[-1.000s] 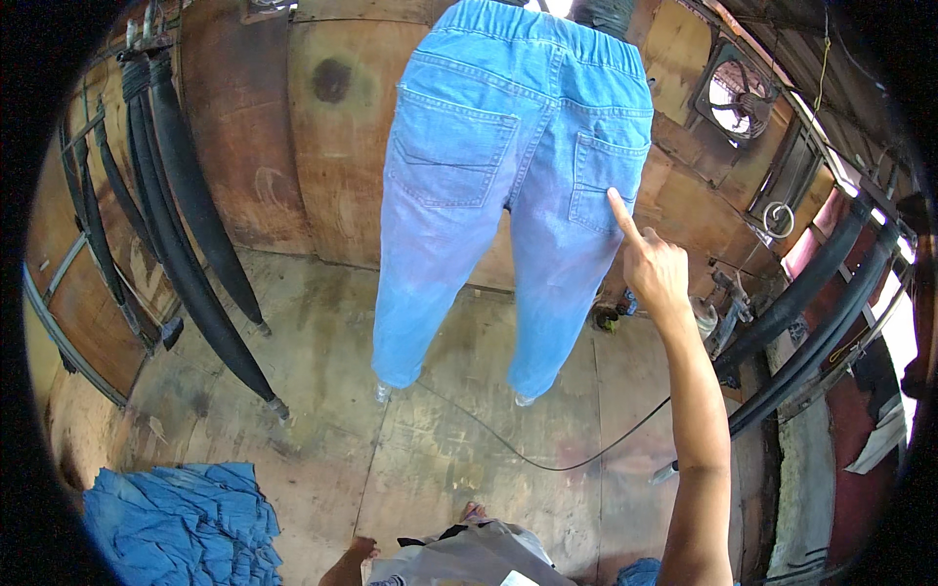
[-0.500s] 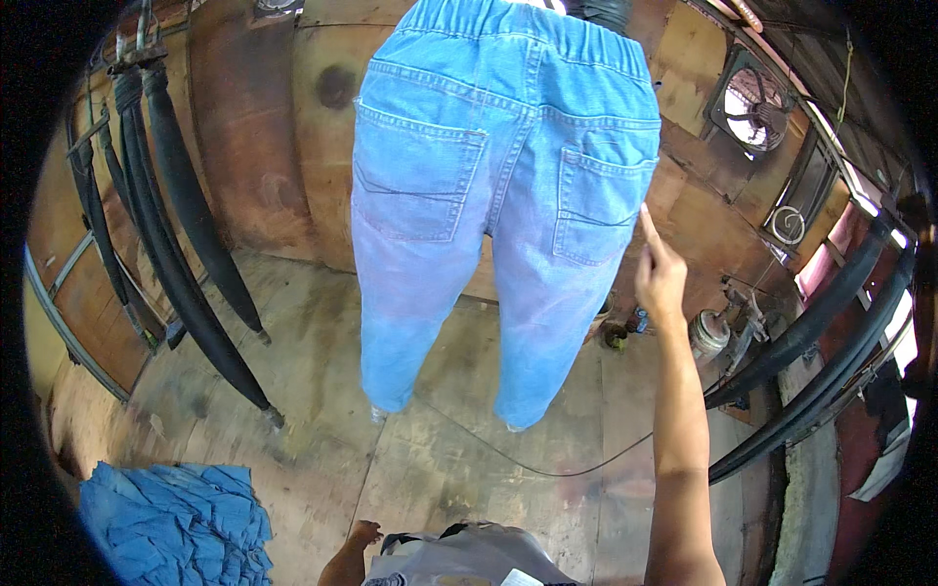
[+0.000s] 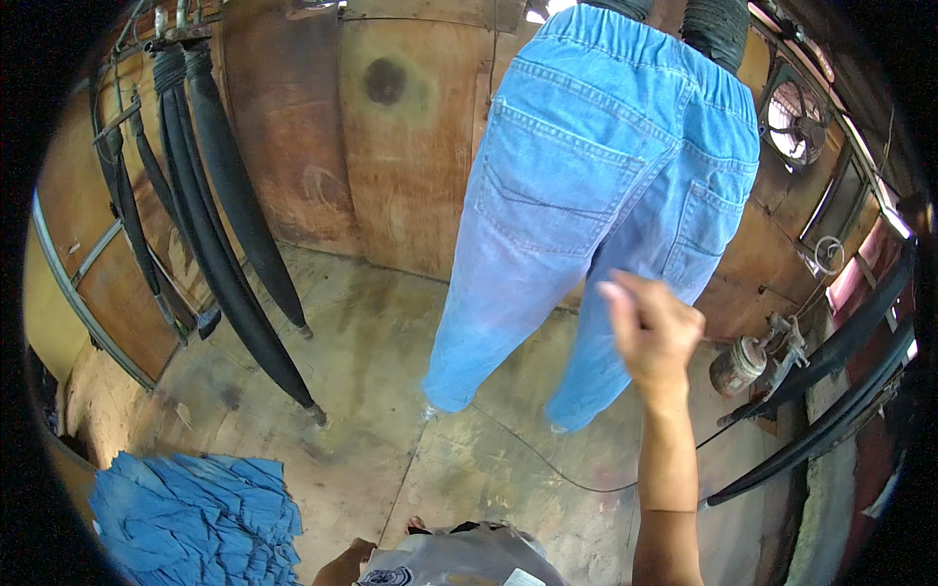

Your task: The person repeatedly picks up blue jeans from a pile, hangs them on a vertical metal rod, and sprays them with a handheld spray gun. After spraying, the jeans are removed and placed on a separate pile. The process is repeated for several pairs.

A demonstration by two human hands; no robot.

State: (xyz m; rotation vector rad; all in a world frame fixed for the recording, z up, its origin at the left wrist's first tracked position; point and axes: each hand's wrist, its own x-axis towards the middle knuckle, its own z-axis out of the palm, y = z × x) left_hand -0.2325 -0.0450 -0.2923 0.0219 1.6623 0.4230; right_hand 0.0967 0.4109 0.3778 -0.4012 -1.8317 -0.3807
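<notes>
Light blue denim trousers [image 3: 547,195] hang upside-right before me, elastic waistband up and back pockets facing me. The legs look filled out, and a pale purplish tint covers the thighs. My right hand [image 3: 657,332] is raised in front of the right trouser leg, its fingers curled in and somewhat blurred by motion. No object shows in it, and whether it touches the denim I cannot tell. My left hand [image 3: 360,553] is low at the bottom edge beside my grey shirt, its fingers not clear.
Long black tubes [image 3: 234,244] hang at the left, and more black tubes [image 3: 821,410] slant at the right. Crumpled blue garments [image 3: 195,518] lie in a pile at lower left. A spray gun with a metal cup [image 3: 740,366] hangs at right. A thin hose [image 3: 547,469] crosses below the trousers.
The trousers have shifted right in view and turned to an angle. My right hand has moved from the right pocket's edge down to the leg, its pointing finger now curled.
</notes>
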